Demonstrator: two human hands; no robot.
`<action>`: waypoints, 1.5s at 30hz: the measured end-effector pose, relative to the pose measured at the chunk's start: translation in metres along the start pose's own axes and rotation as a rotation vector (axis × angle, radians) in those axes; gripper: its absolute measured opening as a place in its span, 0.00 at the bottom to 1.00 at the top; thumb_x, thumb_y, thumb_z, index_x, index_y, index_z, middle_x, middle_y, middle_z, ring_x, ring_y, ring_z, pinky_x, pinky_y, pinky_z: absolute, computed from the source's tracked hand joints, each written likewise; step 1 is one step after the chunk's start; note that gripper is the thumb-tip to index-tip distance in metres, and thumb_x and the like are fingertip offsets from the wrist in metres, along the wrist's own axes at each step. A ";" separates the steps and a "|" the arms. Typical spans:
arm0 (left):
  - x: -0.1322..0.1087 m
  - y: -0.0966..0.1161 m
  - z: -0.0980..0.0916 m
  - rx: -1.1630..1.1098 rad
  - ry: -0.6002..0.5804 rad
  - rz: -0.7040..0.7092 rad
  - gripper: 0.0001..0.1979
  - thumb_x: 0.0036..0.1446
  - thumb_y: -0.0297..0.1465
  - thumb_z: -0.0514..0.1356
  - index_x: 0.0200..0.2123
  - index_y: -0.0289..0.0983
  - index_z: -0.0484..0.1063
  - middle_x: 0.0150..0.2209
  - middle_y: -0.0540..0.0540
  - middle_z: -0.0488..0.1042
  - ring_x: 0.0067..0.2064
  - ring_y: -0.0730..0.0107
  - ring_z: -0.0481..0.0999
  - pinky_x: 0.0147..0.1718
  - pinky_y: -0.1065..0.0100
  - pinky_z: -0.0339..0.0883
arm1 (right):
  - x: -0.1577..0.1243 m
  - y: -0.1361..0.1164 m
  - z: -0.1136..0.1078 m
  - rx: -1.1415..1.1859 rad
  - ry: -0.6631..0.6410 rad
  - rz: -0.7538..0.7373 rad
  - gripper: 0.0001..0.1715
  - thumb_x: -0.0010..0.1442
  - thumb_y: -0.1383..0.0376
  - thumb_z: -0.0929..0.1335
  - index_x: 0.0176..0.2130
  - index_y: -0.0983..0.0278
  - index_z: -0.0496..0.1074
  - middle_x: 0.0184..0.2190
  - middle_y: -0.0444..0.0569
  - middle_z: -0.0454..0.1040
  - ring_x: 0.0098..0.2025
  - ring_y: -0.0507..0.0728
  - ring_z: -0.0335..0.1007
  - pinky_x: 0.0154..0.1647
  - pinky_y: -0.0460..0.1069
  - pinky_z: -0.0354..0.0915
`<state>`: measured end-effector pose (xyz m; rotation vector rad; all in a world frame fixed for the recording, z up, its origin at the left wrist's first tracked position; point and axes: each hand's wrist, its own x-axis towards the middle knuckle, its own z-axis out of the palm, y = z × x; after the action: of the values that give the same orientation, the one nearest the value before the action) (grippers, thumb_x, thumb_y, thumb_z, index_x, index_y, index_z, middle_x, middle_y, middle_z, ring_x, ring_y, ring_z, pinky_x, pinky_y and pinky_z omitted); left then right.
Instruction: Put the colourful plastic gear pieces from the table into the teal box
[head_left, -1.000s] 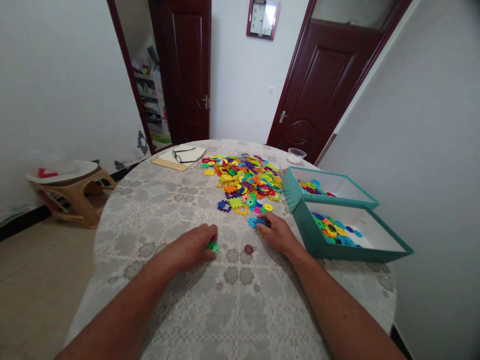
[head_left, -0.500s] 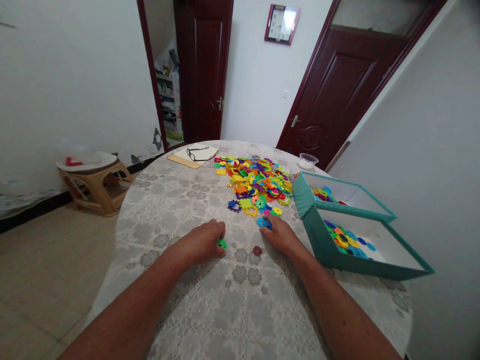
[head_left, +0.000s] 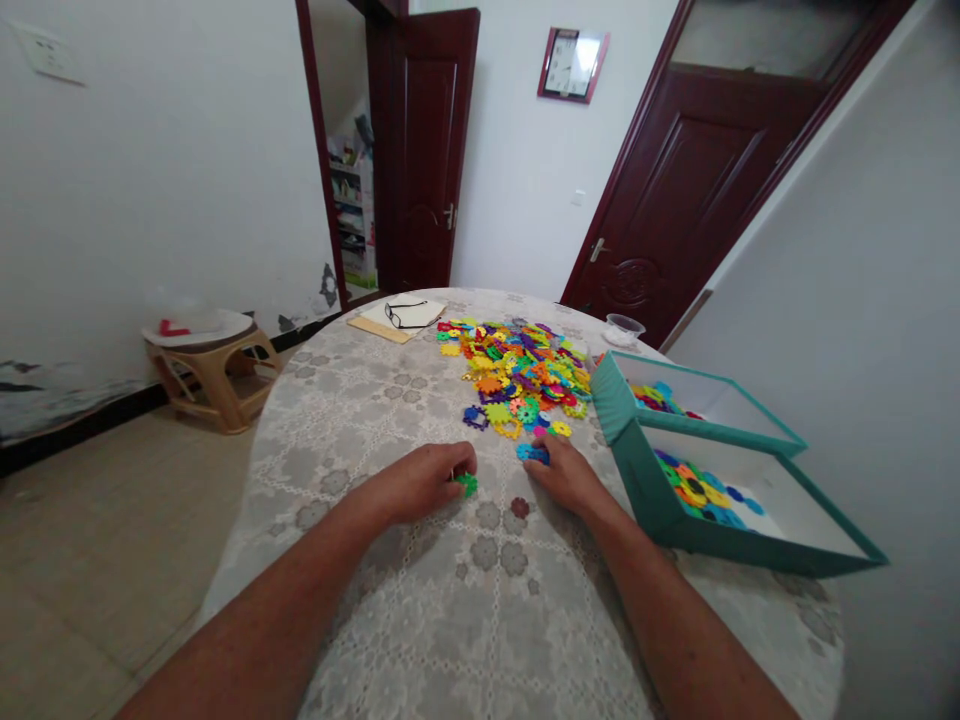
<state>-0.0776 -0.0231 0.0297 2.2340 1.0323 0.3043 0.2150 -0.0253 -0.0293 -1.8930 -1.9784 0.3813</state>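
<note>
Green piece (head_left: 469,485) pinched in left hand (head_left: 431,482), blue piece (head_left: 531,454) in right hand (head_left: 566,474); seemingly mid-grasp, lifting would need steady fingers (head_left: 466,458).

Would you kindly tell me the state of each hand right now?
Left hand: closed, holding a green piece.
Right hand: closed, holding at least one blue piece.

Counter (head_left: 337,395): rounded edge, grey patterned cloth (head_left: 405,620) over top. Heap of coloured pieces (head_left: 525,365) found beyond the right hand (head_left: 566,475); open teal box (head_left: 649,490) to its right. Brown piece (head_left: 520,508) lies between it and the left hand (head_left: 431,480). Papers (head_left: 367,325) well beyond the left hand; clear bowl (head_left: 625,325) well beyond the right.
</note>
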 end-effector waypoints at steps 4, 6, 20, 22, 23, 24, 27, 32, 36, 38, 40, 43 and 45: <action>0.008 0.006 0.002 0.009 0.092 0.041 0.06 0.59 0.28 0.57 0.39 0.40 0.72 0.36 0.50 0.76 0.37 0.67 0.71 0.36 0.69 0.59 | 0.000 0.001 -0.003 0.030 -0.001 -0.011 0.15 0.59 0.61 0.70 0.46 0.63 0.75 0.44 0.51 0.76 0.46 0.58 0.71 0.48 0.49 0.62; 0.016 0.007 0.009 0.023 0.139 0.052 0.05 0.59 0.28 0.57 0.38 0.40 0.73 0.35 0.49 0.76 0.37 0.67 0.71 0.36 0.69 0.59 | 0.000 0.001 -0.003 0.037 0.003 -0.035 0.11 0.58 0.62 0.70 0.43 0.62 0.75 0.43 0.50 0.76 0.46 0.58 0.71 0.48 0.49 0.62; 0.051 0.006 0.067 -0.028 0.170 0.162 0.08 0.61 0.28 0.59 0.41 0.40 0.77 0.42 0.45 0.78 0.46 0.60 0.76 0.48 0.63 0.66 | -0.005 -0.007 -0.011 0.050 -0.078 -0.099 0.13 0.60 0.64 0.70 0.45 0.63 0.74 0.43 0.49 0.75 0.46 0.58 0.70 0.48 0.49 0.62; 0.051 0.004 0.071 -0.039 0.201 0.164 0.08 0.62 0.28 0.59 0.42 0.40 0.77 0.43 0.44 0.77 0.47 0.61 0.75 0.49 0.63 0.66 | -0.007 -0.009 -0.012 0.047 -0.080 -0.124 0.09 0.59 0.66 0.69 0.42 0.63 0.74 0.41 0.48 0.74 0.44 0.57 0.69 0.47 0.49 0.61; 0.051 0.003 0.072 -0.054 0.231 0.162 0.07 0.61 0.28 0.59 0.42 0.40 0.77 0.44 0.44 0.76 0.49 0.61 0.75 0.49 0.64 0.66 | -0.008 -0.010 -0.012 0.044 -0.078 -0.136 0.08 0.59 0.67 0.69 0.41 0.63 0.74 0.40 0.48 0.74 0.44 0.57 0.69 0.46 0.49 0.61; 0.052 0.003 0.073 -0.072 0.264 0.157 0.07 0.61 0.28 0.60 0.42 0.39 0.77 0.45 0.44 0.75 0.50 0.61 0.74 0.51 0.64 0.66 | -0.008 -0.011 -0.012 0.041 -0.078 -0.149 0.07 0.59 0.68 0.68 0.40 0.63 0.73 0.40 0.48 0.74 0.44 0.57 0.68 0.46 0.49 0.60; 0.053 0.001 0.076 -0.106 0.327 0.142 0.07 0.60 0.26 0.61 0.41 0.40 0.76 0.47 0.44 0.73 0.52 0.62 0.73 0.53 0.65 0.66 | -0.012 -0.014 -0.009 0.023 -0.085 -0.190 0.06 0.61 0.70 0.67 0.39 0.63 0.73 0.39 0.49 0.73 0.44 0.57 0.67 0.45 0.49 0.59; 0.058 0.001 0.076 -0.062 0.330 0.114 0.07 0.59 0.25 0.61 0.40 0.39 0.75 0.44 0.46 0.75 0.50 0.62 0.74 0.52 0.64 0.67 | -0.022 -0.021 -0.005 0.026 -0.106 -0.263 0.06 0.61 0.71 0.65 0.38 0.63 0.71 0.37 0.48 0.73 0.42 0.56 0.67 0.43 0.48 0.58; 0.058 0.003 0.072 0.005 0.295 0.081 0.06 0.59 0.25 0.61 0.40 0.39 0.75 0.40 0.47 0.75 0.46 0.62 0.75 0.49 0.65 0.67 | -0.028 -0.030 -0.005 0.112 -0.084 -0.280 0.09 0.61 0.73 0.64 0.40 0.62 0.71 0.36 0.47 0.74 0.41 0.56 0.69 0.43 0.47 0.59; 0.057 0.003 0.072 0.026 0.287 0.080 0.05 0.60 0.26 0.60 0.39 0.39 0.74 0.39 0.47 0.75 0.45 0.62 0.75 0.47 0.65 0.67 | -0.030 -0.034 -0.006 0.136 -0.070 -0.269 0.09 0.60 0.73 0.64 0.39 0.61 0.70 0.35 0.46 0.75 0.41 0.56 0.70 0.43 0.47 0.59; 0.057 0.003 0.073 0.036 0.294 0.077 0.04 0.61 0.26 0.60 0.38 0.39 0.74 0.39 0.47 0.74 0.44 0.63 0.75 0.46 0.65 0.67 | -0.031 -0.036 -0.007 0.171 -0.077 -0.262 0.09 0.60 0.73 0.64 0.38 0.61 0.71 0.33 0.45 0.76 0.40 0.56 0.71 0.42 0.47 0.60; 0.057 0.001 0.075 0.028 0.318 0.081 0.05 0.60 0.26 0.60 0.38 0.39 0.74 0.40 0.47 0.74 0.45 0.63 0.75 0.47 0.66 0.66 | -0.033 -0.036 -0.010 0.249 -0.108 -0.264 0.10 0.60 0.73 0.64 0.39 0.61 0.73 0.33 0.44 0.77 0.39 0.55 0.73 0.42 0.47 0.61; 0.057 0.000 0.075 0.018 0.316 0.087 0.05 0.59 0.26 0.60 0.39 0.39 0.74 0.41 0.46 0.75 0.46 0.63 0.75 0.47 0.66 0.66 | -0.032 -0.032 -0.013 0.304 -0.116 -0.252 0.12 0.61 0.72 0.64 0.42 0.61 0.74 0.35 0.44 0.78 0.39 0.55 0.73 0.42 0.47 0.62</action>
<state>-0.0056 -0.0155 -0.0304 2.2985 1.1010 0.7073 0.1930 -0.0603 -0.0067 -1.4467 -2.0640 0.6874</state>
